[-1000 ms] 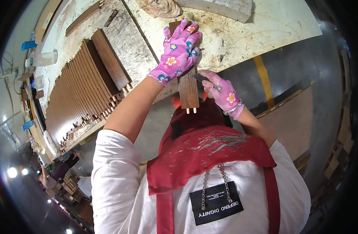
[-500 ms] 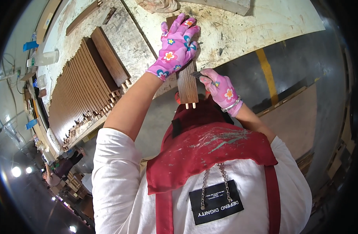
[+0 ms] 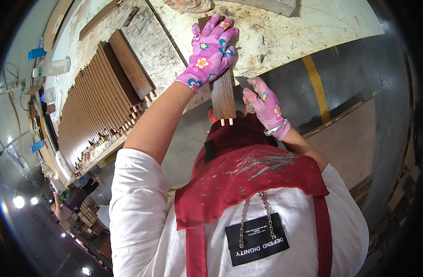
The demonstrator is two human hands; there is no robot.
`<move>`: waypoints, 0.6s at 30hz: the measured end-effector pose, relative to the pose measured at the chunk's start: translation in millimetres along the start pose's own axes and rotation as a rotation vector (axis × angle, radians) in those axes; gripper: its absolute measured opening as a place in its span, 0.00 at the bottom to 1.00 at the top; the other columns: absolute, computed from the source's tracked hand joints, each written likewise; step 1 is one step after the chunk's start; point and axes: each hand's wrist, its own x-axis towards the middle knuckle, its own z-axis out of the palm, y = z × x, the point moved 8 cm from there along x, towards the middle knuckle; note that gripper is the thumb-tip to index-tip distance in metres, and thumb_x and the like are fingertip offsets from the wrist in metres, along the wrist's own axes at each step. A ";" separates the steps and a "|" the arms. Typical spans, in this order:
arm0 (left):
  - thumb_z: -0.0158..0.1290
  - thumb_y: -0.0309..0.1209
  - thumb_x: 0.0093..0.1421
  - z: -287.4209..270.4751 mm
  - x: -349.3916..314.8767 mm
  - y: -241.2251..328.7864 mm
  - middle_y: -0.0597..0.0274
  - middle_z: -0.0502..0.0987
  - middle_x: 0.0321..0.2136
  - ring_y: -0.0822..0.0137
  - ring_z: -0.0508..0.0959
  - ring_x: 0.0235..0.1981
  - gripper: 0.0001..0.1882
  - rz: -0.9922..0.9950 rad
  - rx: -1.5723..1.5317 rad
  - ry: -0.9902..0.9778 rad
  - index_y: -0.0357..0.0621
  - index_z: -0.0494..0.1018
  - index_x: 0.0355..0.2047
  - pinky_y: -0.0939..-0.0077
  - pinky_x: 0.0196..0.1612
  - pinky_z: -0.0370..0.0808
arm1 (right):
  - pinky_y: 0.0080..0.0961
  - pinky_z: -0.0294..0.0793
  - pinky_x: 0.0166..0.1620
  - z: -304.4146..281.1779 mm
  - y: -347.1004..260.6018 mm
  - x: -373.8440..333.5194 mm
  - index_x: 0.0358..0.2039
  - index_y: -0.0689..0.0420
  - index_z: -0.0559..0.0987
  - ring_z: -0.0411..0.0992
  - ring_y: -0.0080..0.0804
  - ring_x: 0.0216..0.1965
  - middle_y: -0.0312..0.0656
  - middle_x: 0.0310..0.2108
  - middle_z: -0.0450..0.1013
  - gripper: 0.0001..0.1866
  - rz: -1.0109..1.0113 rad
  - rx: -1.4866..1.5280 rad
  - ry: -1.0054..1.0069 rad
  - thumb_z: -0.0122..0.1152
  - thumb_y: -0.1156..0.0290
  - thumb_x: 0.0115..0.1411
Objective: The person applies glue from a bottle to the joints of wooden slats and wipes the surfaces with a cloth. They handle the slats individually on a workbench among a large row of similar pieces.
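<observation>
My left hand [image 3: 208, 57], in a pink flowered glove, lies palm down on a dark brown wooden board [image 3: 223, 99]. Its fingers stretch toward the board's far end, which they partly cover. Two pale dowels stick out of the near end, which overhangs the table edge close to my red apron [image 3: 248, 180]. To the right of the board, my right hand [image 3: 266, 104] is closed around a small flat scraper [image 3: 243, 82]. The grey blade points up and left, apart from the board; its handle is hidden in the glove.
At left on the worn table [image 3: 276, 41], several similar boards [image 3: 94, 87] stand packed in a row, dowel ends toward me. A cloth [image 3: 188, 4] lies at the far edge. A clear plastic container [image 3: 57, 68] is at far left. A person [image 3: 64, 210] is in the background.
My right hand has moved slightly right, and the scraper has come away from the board's edge with its blade now more visible. My left hand stays on the board.
</observation>
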 end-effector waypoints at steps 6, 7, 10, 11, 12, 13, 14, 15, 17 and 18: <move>0.50 0.33 0.55 1.0 -1.1 -1.0 0.63 0.63 0.59 0.54 0.52 0.65 0.23 -0.015 -0.002 0.011 0.54 0.68 0.53 0.37 0.61 0.44 | 0.10 0.59 0.22 11.2 22.0 -7.1 0.45 0.71 0.66 0.59 0.11 0.22 0.40 0.36 0.74 0.20 0.171 0.080 0.079 0.59 0.73 0.56; 0.50 0.33 0.55 1.0 -0.7 -1.0 0.63 0.63 0.59 0.54 0.52 0.65 0.23 -0.015 -0.003 0.012 0.54 0.68 0.53 0.37 0.61 0.44 | 0.10 0.58 0.20 10.1 27.5 -9.7 0.46 0.72 0.65 0.59 0.11 0.21 0.42 0.37 0.75 0.21 0.219 0.157 0.087 0.59 0.73 0.55; 0.50 0.33 0.55 1.4 -2.1 -0.6 0.64 0.63 0.59 0.54 0.52 0.65 0.23 -0.006 -0.002 0.024 0.54 0.68 0.53 0.37 0.61 0.44 | 0.10 0.58 0.19 5.2 44.9 -8.5 0.47 0.72 0.62 0.59 0.11 0.20 0.45 0.38 0.76 0.24 0.282 0.277 0.017 0.58 0.74 0.55; 0.51 0.35 0.54 0.7 -2.4 -0.3 0.64 0.64 0.58 0.56 0.53 0.65 0.23 -0.001 0.008 0.048 0.54 0.69 0.52 0.37 0.61 0.44 | 0.10 0.57 0.18 10.1 44.8 -6.9 0.48 0.72 0.61 0.59 0.11 0.19 0.46 0.37 0.77 0.24 0.294 0.320 -0.059 0.58 0.74 0.55; 0.52 0.36 0.52 -0.2 -3.1 -0.1 0.64 0.65 0.57 0.57 0.54 0.64 0.23 0.003 0.019 0.071 0.53 0.70 0.51 0.38 0.61 0.44 | 0.10 0.57 0.18 11.6 45.3 -7.5 0.48 0.72 0.61 0.59 0.11 0.19 0.46 0.37 0.77 0.24 0.294 0.320 -0.058 0.58 0.74 0.55; 0.52 0.36 0.52 0.7 -3.7 -0.6 0.64 0.65 0.57 0.57 0.54 0.64 0.23 0.003 0.018 0.070 0.53 0.70 0.51 0.38 0.61 0.44 | 0.11 0.56 0.17 9.8 43.6 -7.7 0.45 0.70 0.64 0.59 0.11 0.18 0.42 0.33 0.76 0.21 0.268 0.291 -0.008 0.59 0.72 0.55; 0.52 0.36 0.53 0.5 -3.6 -1.2 0.64 0.65 0.57 0.58 0.54 0.64 0.23 -0.002 0.021 0.065 0.53 0.70 0.51 0.38 0.61 0.44 | 0.11 0.55 0.17 8.8 38.0 -7.9 0.42 0.68 0.67 0.58 0.11 0.17 0.39 0.29 0.76 0.19 0.242 0.262 0.041 0.60 0.71 0.55; 0.52 0.36 0.53 0.6 -3.8 -1.6 0.64 0.65 0.57 0.58 0.54 0.64 0.23 -0.007 0.023 0.060 0.54 0.70 0.51 0.38 0.62 0.44 | 0.11 0.55 0.17 10.8 31.7 -8.7 0.42 0.68 0.67 0.58 0.11 0.17 0.39 0.29 0.76 0.19 0.243 0.262 0.042 0.60 0.71 0.55; 0.52 0.36 0.53 1.3 -4.9 -2.2 0.64 0.65 0.57 0.58 0.54 0.64 0.23 -0.004 0.025 0.061 0.54 0.70 0.51 0.38 0.62 0.44 | 0.11 0.53 0.16 14.6 23.7 -11.3 0.37 0.62 0.71 0.57 0.10 0.16 0.30 0.20 0.69 0.14 0.308 0.086 0.005 0.62 0.67 0.55; 0.52 0.36 0.53 1.4 -4.9 -2.3 0.64 0.65 0.57 0.58 0.54 0.64 0.23 -0.001 0.027 0.064 0.54 0.70 0.51 0.38 0.62 0.44 | 0.11 0.53 0.16 14.2 24.9 -11.8 0.37 0.62 0.71 0.57 0.10 0.16 0.30 0.20 0.69 0.14 0.307 0.086 0.006 0.62 0.67 0.55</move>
